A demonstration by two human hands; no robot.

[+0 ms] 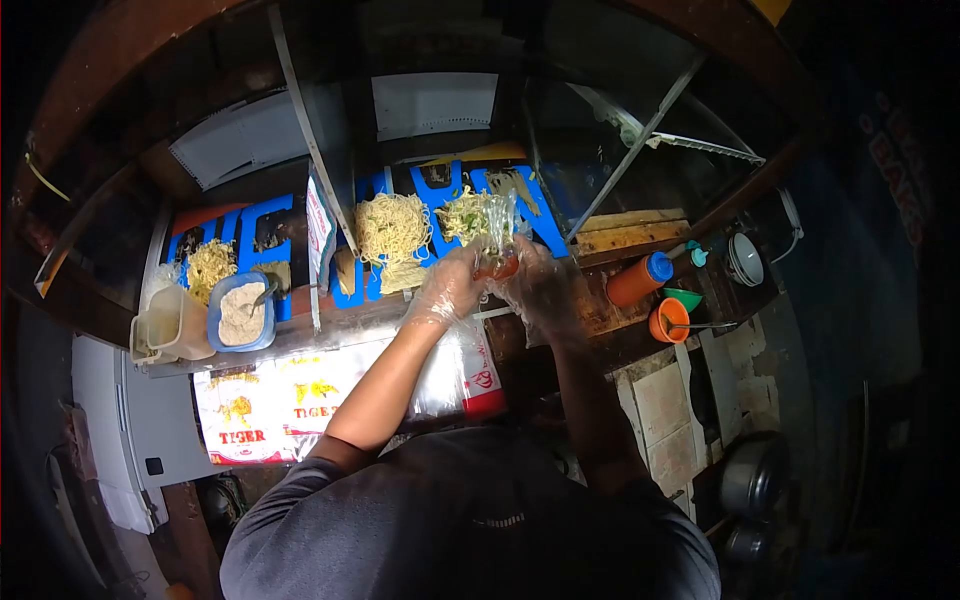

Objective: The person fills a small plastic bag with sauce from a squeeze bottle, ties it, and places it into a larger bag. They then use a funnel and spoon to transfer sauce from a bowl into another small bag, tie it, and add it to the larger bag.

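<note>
My left hand [450, 287] and my right hand [532, 282], both in clear plastic gloves, meet over the front of the counter. Between them they grip a clear plastic bag [497, 264] with something reddish at its bottom; its upper part stands up toward the noodles. My fingers are partly hidden by glare and the gloves. Just beyond lies a pile of noodles with green bits [462, 217], and left of it a larger pile of plain yellow noodles [392, 228]. Flat pale pieces [403, 277] lie below that pile.
At the left stand a blue tub of pale powder with a spoon [242, 312], plastic containers [178, 322] and more noodles [211, 267]. At the right are an orange bottle with blue cap [640, 278], an orange cup [669, 320] and stacked bowls [746, 258]. Frame posts [310, 130] rise ahead.
</note>
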